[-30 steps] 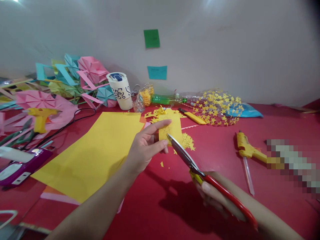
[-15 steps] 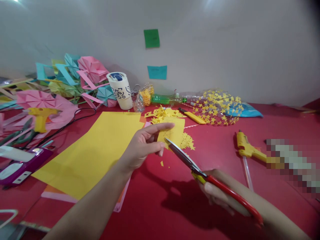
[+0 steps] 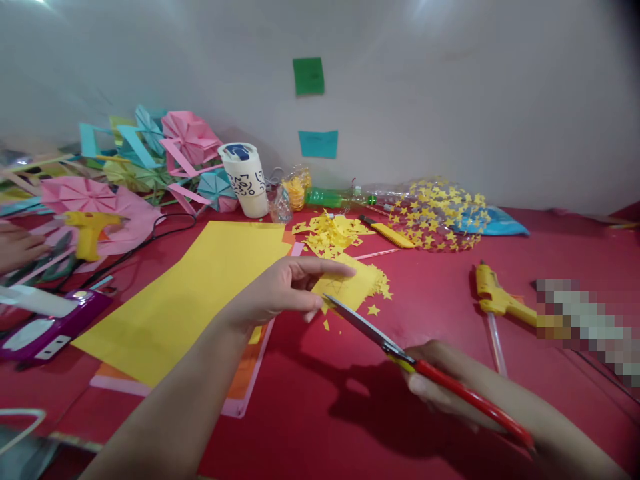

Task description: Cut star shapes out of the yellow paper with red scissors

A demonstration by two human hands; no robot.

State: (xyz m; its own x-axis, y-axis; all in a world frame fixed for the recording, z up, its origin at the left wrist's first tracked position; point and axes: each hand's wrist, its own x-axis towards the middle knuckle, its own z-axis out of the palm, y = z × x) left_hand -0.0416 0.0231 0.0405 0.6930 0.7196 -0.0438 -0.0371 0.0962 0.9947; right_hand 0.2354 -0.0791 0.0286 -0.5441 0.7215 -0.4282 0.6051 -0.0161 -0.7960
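A small yellow paper piece (image 3: 350, 287) with a star drawn on it is pinched in my left hand (image 3: 280, 290). Red-handled scissors (image 3: 370, 330) are gripped in my right hand (image 3: 450, 380), their tips at the lower left edge of the piece. The blades look nearly closed. Just beyond and to the right lie small cut yellow stars (image 3: 381, 283), and behind them a heap of yellow paper scraps (image 3: 333, 233). Large yellow sheets (image 3: 200, 287) lie under and left of my left forearm, over orange and pink ones.
Yellow glue guns lie right (image 3: 493, 293) and left (image 3: 89, 233). A yellow cutter (image 3: 395, 235), a white cup (image 3: 245, 180), a green bottle (image 3: 333, 197) and a star-covered clear bottle (image 3: 440, 217) stand or lie behind. Another person's hand (image 3: 20, 247) is at the left edge.
The small yellow piece has turned and come lower in my left hand, and the scissor tips have shifted down and left. Another person's hand has appeared at the left edge.
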